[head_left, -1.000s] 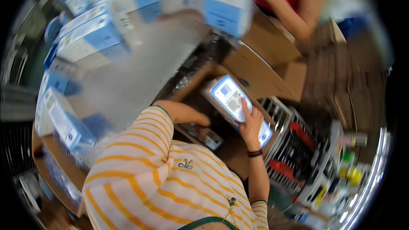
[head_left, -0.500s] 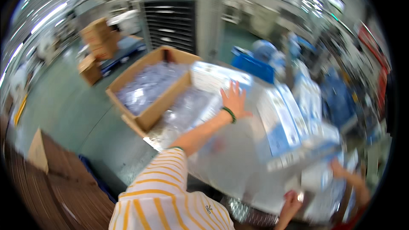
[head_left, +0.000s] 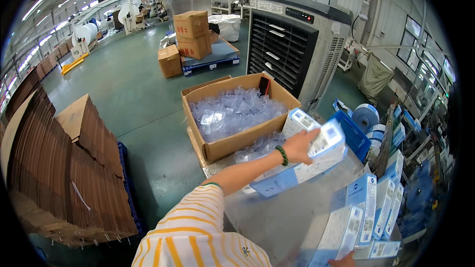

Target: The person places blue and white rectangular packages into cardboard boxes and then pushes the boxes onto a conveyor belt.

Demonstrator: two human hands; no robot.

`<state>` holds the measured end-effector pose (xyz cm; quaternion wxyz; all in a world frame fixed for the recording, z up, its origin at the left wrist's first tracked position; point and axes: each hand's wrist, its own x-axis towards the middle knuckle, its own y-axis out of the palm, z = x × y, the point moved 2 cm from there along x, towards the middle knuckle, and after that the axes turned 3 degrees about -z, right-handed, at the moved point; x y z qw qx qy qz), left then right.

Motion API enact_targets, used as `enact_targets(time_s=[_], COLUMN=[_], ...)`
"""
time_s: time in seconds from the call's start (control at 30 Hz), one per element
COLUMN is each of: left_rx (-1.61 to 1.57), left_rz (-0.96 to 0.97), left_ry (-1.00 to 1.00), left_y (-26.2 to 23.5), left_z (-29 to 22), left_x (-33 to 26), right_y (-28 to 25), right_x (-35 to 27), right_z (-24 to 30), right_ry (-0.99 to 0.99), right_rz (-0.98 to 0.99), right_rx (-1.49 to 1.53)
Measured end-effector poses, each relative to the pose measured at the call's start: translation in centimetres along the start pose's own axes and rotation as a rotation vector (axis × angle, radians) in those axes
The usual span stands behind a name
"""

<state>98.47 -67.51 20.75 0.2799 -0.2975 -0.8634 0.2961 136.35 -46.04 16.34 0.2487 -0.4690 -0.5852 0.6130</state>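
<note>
My left hand (head_left: 298, 147), with a dark green bead bracelet at the wrist, grips the top of a long blue-and-white carton (head_left: 324, 160) over the metal table. Its thumb and fingers straddle the carton, whose end is blurred. Behind it stands another blue-and-white carton (head_left: 298, 118), partly covered by my hand. At the lower edge only part of my right hand (head_left: 342, 261) shows, closed on the lower end of a tilted blue-and-white carton (head_left: 338, 232). Beside that one several similar cartons (head_left: 363, 200) lean together in a row.
An open cardboard box (head_left: 217, 146) full of clear plastic pieces (head_left: 237, 109) stands beyond the metal table (head_left: 267, 222). A blue crate (head_left: 354, 136) and film rolls (head_left: 366, 114) are at right. Flattened cardboard stacks (head_left: 74, 168) rise at left. A large cooler unit (head_left: 282, 49) stands behind.
My left hand was spread over the table beside a carton; now it grips one. The view has swung left. A red-sleeved person's arm at the right has left the picture.
</note>
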Motion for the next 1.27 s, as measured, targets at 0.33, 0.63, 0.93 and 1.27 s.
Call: enact_targets(time_s=[0.33,0.63,0.93,1.27], left_rx=[-2.122,-2.222,-1.665,0.022], left_rz=[-0.016,0.85,1.762,2.203], left_ry=[0.111,-0.484,0.199,2.505], left_y=[4.6,21.3,18.8,26.6], left_z=[-5.2,-22.3,-35.3,-21.9], left_x=[2.5,-11.9,-37.5,-52.9], right_y=[3.3,7.0,12.2,21.1], right_x=[-10.7,-39.6,-64.0,-66.2], right_z=[-3.4,-12.8,-3.5,11.5], right_ry=[-0.287,0.504,1.302,1.39], right_rz=[-0.84,-1.208,-1.52,-2.058], right_rx=[0.128,0.067,0.113,0.907])
